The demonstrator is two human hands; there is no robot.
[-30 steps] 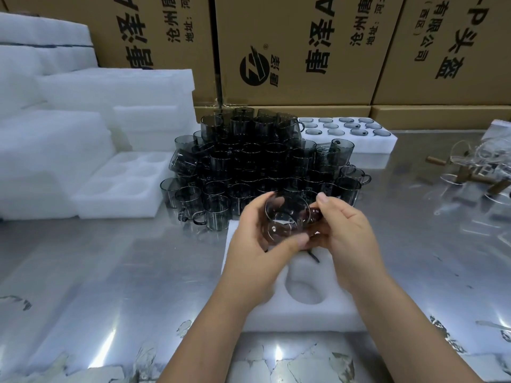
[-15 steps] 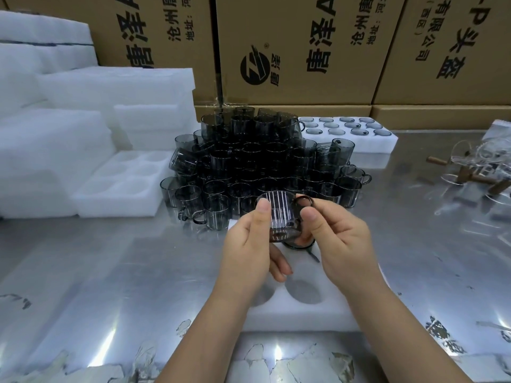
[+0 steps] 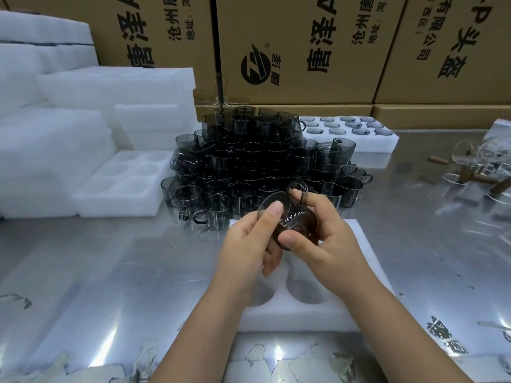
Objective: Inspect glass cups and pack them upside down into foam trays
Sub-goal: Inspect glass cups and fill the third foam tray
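Okay, I'm watching the small smoke-grey ribbed glass cup (image 3: 290,219) up in both hands, lifted off the counter and tipped well over on its side, above the far half of the white foam tray with round pockets (image 3: 362,275) and not seated in any pocket. Left grip (image 3: 249,247) is curled round the cup's left side, thumb laid flat against the round end that faces me; whether that end is the mouth or the base, I can't tell through the glare. Right grip (image 3: 334,244) is closed on the other side, thumb pressed to the cup's lower edge and the forefinger up against the looped handle (image 3: 300,192), which points away from me. Two of the tray's near pockets show between the forearms. Just beyond the hands sits the big heap of dark glass cups (image 3: 257,161), stacked several high on the shiny metal counter (image 3: 110,272). Left of the heap lies a second white foam tray (image 3: 121,189) beside tall blocks of white foam (image 3: 55,134). Behind the heap, to the right, a long foam tray with grey cup bottoms showing (image 3: 384,142) lies against the brown printed cardboard boxes (image 3: 290,51). Far right, clear glassware with wooden handles (image 3: 475,170) is scattered on the counter.
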